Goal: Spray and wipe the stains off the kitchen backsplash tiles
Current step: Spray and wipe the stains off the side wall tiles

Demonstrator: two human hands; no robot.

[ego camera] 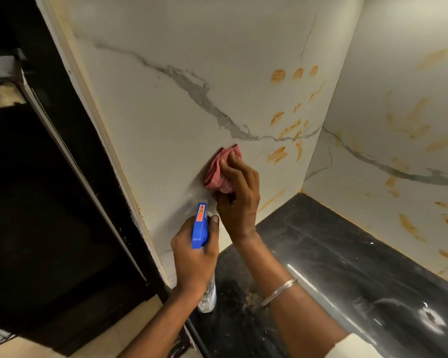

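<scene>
Backsplash corner stains beside cloth

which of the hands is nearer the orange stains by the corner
Right. The right hand, pressing the pink cloth to the tile, is just left of the orange stains; the left hand holds the spray bottle lower, farther away.

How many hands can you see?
2. The left hand grips the spray bottle, low by the black counter. The right hand presses the pink cloth against the tile wall, just left of the orange stains. None seem hidden.
</scene>
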